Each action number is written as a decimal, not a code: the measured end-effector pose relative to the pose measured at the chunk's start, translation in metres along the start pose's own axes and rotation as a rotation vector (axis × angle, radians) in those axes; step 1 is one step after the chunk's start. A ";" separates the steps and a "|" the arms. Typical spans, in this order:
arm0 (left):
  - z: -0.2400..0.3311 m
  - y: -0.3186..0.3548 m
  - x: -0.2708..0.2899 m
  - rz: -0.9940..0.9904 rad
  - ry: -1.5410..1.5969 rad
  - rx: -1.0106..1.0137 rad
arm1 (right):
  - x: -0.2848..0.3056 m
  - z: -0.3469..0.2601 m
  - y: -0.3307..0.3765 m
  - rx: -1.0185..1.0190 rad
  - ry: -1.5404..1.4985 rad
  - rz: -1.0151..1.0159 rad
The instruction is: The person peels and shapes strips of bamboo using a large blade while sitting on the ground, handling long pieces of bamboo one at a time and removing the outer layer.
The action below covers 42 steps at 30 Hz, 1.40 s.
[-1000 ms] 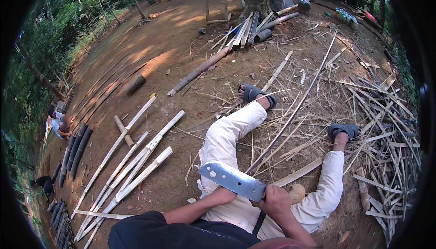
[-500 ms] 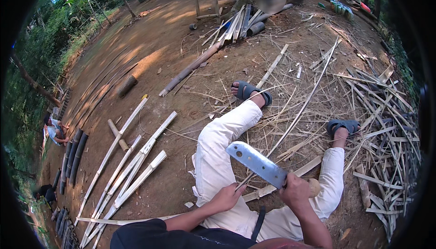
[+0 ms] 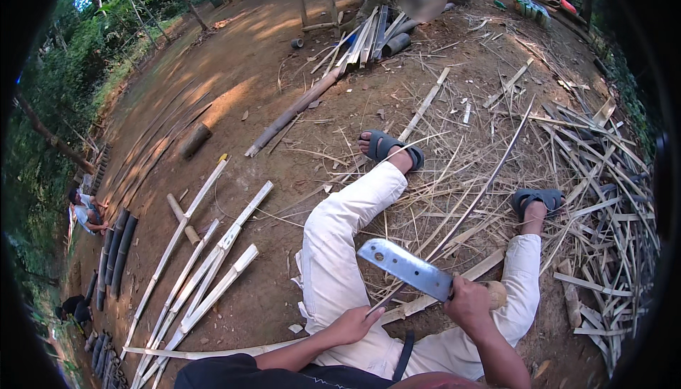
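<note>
My right hand is closed around the handle of a broad knife. The blade is wide and square-ended, has several holes, and points left. A rounded wooden handle end sticks out past my fist. My left hand pinches the near end of a long, thin bamboo strip, whose dark side shows. From there the strip runs behind the blade and reaches up and right over the ground. Whether blade and strip touch, I cannot tell. Below the blade lies a thicker, pale bamboo piece between my legs.
Split bamboo lengths lie at the left, and a heap of bamboo strips at the right. Shavings litter the ground around my sandals. More split bamboo leans by a tree trunk. Another person sits at the far left.
The strip has turned from its pale side to its dark side. My right hand and the knife have shifted slightly right and down, and my left hand has moved a little.
</note>
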<state>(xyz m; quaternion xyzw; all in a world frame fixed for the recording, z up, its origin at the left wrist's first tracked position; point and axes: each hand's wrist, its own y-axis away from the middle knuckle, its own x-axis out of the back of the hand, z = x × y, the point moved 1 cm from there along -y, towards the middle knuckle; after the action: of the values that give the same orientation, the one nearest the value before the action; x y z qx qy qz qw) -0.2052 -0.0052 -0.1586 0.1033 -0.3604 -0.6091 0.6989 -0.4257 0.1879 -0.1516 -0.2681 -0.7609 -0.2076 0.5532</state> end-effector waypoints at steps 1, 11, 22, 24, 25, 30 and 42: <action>-0.001 -0.005 -0.002 0.030 0.033 -0.049 | -0.008 -0.014 0.011 0.114 -0.037 -0.008; -0.013 -0.020 -0.003 0.007 0.005 -0.098 | -0.026 -0.010 0.009 0.217 -0.028 0.147; -0.005 -0.015 -0.005 -0.020 0.070 0.073 | 0.005 0.013 -0.004 -0.095 -0.030 -0.014; -0.003 -0.013 -0.013 0.171 0.106 -0.142 | -0.001 -0.015 0.008 0.160 -0.072 -0.052; -0.004 -0.013 -0.013 0.178 0.109 -0.150 | -0.003 -0.014 0.009 0.184 -0.070 -0.021; 0.005 0.002 0.003 0.003 0.073 0.015 | -0.008 0.033 -0.009 -0.121 -0.075 0.049; 0.008 0.021 0.005 -0.001 0.113 0.106 | -0.009 0.005 0.006 0.168 -0.007 0.012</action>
<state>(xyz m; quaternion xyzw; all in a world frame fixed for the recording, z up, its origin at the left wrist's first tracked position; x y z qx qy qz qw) -0.1940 -0.0024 -0.1381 0.1746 -0.3522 -0.5826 0.7113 -0.4236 0.1941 -0.1619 -0.2260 -0.7758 -0.1386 0.5726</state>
